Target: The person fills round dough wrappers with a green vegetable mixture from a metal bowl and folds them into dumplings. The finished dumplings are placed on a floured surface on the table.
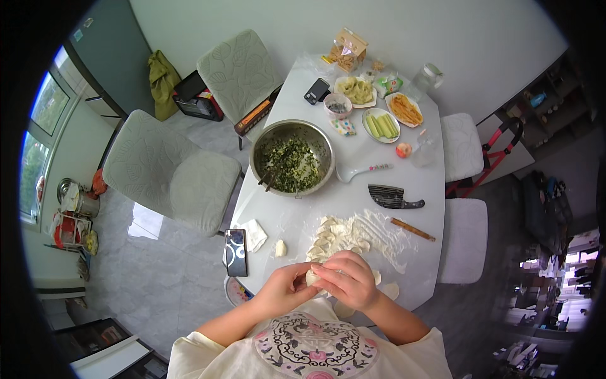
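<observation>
Between my left hand point(289, 286) and my right hand point(348, 279) is a pale piece of dough point(312, 277), pinched by the fingers of both. Whether it has filling inside cannot be seen. Just beyond my hands, floured dough pieces point(326, 237) lie in loose flour point(374, 232). Flat dough rounds point(391, 291) sit beside and below my right hand, partly hidden by it. A small dough lump point(280, 248) rests to the left. Farther off stands a steel bowl point(326, 177) of chopped green filling point(298, 161), with dark utensils leaning in it.
A cleaver point(390, 196), a wooden rolling pin point(413, 229) and a white ladle point(350, 173) lie on the right. A phone point(236, 252) is at the left edge. Plates of cucumber pieces point(381, 125) and other food stand farther back. Chairs point(203, 184) flank the table.
</observation>
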The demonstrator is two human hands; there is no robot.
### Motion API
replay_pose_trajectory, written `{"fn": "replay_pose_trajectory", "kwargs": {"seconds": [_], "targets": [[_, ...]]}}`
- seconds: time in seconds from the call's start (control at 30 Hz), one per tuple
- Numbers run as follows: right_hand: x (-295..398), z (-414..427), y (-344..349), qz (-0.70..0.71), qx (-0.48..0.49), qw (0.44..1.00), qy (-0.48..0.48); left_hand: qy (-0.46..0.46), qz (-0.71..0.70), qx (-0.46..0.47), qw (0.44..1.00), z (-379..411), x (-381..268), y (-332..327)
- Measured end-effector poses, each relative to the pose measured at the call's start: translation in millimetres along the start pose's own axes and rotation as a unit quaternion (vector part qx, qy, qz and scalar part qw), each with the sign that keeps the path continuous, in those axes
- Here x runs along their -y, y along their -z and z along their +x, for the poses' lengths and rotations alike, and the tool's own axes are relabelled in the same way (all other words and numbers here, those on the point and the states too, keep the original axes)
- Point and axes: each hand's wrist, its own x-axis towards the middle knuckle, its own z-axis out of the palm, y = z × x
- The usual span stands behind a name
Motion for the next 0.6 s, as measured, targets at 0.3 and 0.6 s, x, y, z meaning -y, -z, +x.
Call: {"fn": "replay_pose_trajectory", "kwargs": {"seconds": [0.3, 0.6], "targets": [[-2, -1, -5, 0.004, 0.002, 0.999, 0.033, -0.022, -0.005, 0.011, 1.000, 0, 5, -2], [-2, 4, -2, 0.045, 0.030, 0.999, 0.004, -0.065, -0.020, -0.023, 0.997, 4, 22, -5]]}}
